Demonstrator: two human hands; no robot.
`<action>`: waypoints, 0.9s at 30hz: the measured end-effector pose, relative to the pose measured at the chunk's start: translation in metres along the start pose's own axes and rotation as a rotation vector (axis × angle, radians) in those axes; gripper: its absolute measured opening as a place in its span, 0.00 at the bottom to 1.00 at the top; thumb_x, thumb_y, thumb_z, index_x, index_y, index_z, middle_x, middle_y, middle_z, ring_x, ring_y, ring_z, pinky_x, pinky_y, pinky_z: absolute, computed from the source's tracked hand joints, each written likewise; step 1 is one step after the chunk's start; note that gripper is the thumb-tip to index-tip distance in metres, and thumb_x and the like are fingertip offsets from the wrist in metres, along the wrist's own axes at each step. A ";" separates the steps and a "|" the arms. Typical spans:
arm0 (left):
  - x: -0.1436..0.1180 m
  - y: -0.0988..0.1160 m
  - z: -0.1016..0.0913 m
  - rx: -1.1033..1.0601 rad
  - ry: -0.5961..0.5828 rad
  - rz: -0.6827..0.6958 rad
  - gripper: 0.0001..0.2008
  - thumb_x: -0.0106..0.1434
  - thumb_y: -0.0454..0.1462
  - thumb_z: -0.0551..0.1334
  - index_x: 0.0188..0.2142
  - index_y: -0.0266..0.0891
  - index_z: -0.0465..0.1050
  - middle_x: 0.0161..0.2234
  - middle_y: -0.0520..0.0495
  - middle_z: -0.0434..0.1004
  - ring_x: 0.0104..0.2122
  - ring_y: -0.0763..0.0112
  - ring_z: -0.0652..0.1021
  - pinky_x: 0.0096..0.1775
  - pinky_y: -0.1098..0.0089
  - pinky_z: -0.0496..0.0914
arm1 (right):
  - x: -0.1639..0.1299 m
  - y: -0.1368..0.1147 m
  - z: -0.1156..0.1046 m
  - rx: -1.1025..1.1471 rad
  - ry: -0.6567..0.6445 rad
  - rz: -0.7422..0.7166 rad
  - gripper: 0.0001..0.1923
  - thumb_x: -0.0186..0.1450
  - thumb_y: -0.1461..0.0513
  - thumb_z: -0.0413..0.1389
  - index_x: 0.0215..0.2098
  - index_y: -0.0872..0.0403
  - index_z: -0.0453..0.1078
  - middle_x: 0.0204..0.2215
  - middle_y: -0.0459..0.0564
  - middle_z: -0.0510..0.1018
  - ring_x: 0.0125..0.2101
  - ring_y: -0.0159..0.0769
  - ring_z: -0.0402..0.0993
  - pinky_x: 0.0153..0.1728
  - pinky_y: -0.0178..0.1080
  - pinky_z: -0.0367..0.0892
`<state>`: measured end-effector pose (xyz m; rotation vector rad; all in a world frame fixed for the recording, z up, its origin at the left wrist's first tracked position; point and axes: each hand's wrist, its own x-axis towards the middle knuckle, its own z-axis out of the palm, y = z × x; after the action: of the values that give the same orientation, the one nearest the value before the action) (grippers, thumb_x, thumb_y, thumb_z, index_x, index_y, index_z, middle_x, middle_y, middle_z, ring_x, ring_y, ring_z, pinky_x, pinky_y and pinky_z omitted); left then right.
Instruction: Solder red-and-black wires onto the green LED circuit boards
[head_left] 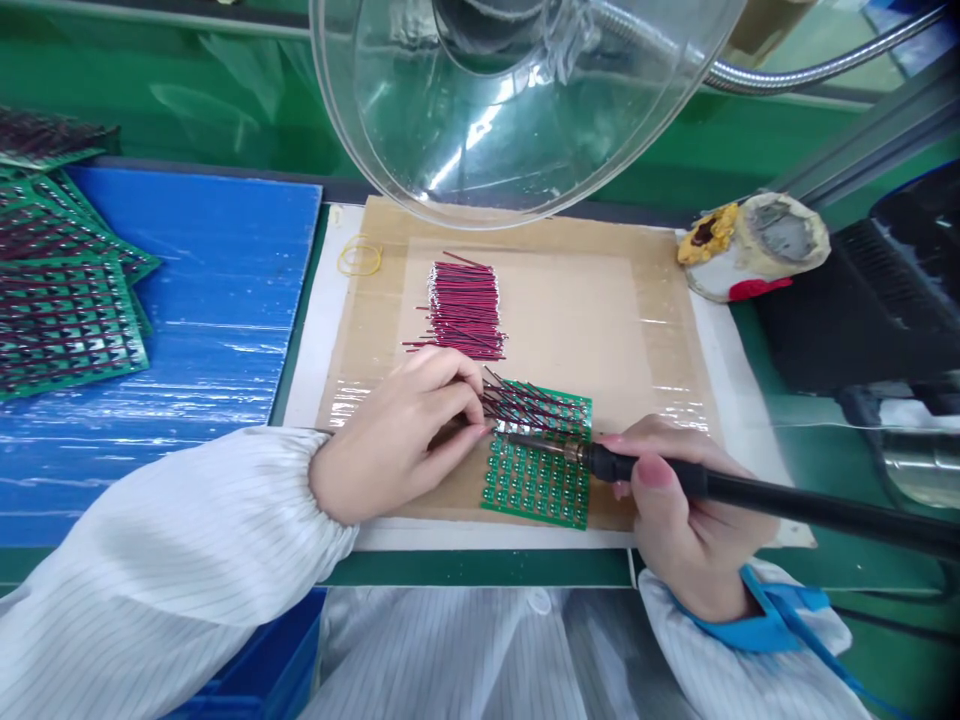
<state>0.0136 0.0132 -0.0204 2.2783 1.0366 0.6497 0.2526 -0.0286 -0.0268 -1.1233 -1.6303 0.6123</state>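
Observation:
In the head view, a green circuit board (536,487) lies on the cardboard, its upper rows covered with slanting dark red wires (525,405). My left hand (409,430) is closed in a pinch at the board's left edge, around the end of a wire mostly hidden by the fingers. My right hand (690,510) grips a soldering iron (637,470) by its black handle. The iron's metal tip reaches leftward over the board, close to my left fingertips. Above the board lies a bundle of short red and black wires (465,310) with pale ends.
A clear round lamp shade (517,170) hangs over the back. Several wired boards (67,320) are stacked on a blue sheet (225,300) at left. A yellow rubber band (360,258) lies on the cardboard (600,300). At right are a crusted holder (750,245) and black equipment (817,310).

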 end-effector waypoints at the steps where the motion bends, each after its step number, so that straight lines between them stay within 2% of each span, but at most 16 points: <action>1: 0.000 0.000 0.000 0.000 -0.002 -0.005 0.05 0.66 0.33 0.58 0.34 0.36 0.71 0.42 0.46 0.68 0.45 0.66 0.69 0.49 0.62 0.63 | 0.000 0.000 0.000 0.002 -0.005 0.005 0.05 0.64 0.64 0.56 0.36 0.51 0.74 0.23 0.43 0.73 0.21 0.27 0.67 0.20 0.34 0.62; 8: 0.000 0.001 -0.001 -0.005 -0.003 -0.009 0.05 0.66 0.32 0.58 0.33 0.36 0.71 0.41 0.46 0.68 0.44 0.66 0.69 0.48 0.62 0.63 | 0.001 0.001 -0.001 0.012 0.069 -0.002 0.06 0.65 0.65 0.54 0.36 0.52 0.74 0.22 0.44 0.73 0.20 0.28 0.66 0.18 0.35 0.60; 16: 0.000 0.002 -0.002 0.004 -0.037 -0.019 0.06 0.68 0.34 0.56 0.34 0.37 0.71 0.41 0.45 0.68 0.43 0.66 0.68 0.47 0.62 0.64 | 0.002 0.001 0.000 -0.003 0.007 0.039 0.05 0.64 0.63 0.55 0.36 0.52 0.74 0.22 0.43 0.72 0.22 0.29 0.68 0.22 0.35 0.63; 21: 0.002 0.004 -0.001 0.003 -0.011 -0.039 0.06 0.67 0.33 0.56 0.34 0.37 0.70 0.40 0.45 0.69 0.42 0.65 0.68 0.46 0.60 0.64 | 0.001 0.000 0.000 -0.004 -0.007 0.021 0.05 0.64 0.64 0.56 0.36 0.51 0.74 0.22 0.43 0.72 0.21 0.29 0.67 0.20 0.35 0.62; 24: 0.002 0.005 0.000 0.002 -0.004 -0.051 0.05 0.66 0.32 0.57 0.33 0.37 0.70 0.40 0.45 0.69 0.42 0.65 0.69 0.47 0.60 0.64 | 0.001 -0.002 -0.002 0.017 0.088 0.037 0.05 0.64 0.63 0.55 0.33 0.51 0.74 0.22 0.44 0.74 0.19 0.28 0.67 0.18 0.35 0.61; 27: 0.001 0.007 0.001 0.009 -0.015 -0.063 0.05 0.65 0.32 0.57 0.32 0.37 0.70 0.40 0.46 0.68 0.43 0.65 0.69 0.47 0.61 0.65 | 0.006 -0.004 -0.007 0.024 0.338 0.129 0.08 0.64 0.60 0.55 0.28 0.53 0.72 0.22 0.45 0.73 0.19 0.29 0.67 0.17 0.35 0.59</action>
<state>0.0185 0.0101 -0.0163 2.2444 1.1018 0.6025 0.2577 -0.0263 -0.0180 -1.2471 -1.2666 0.4919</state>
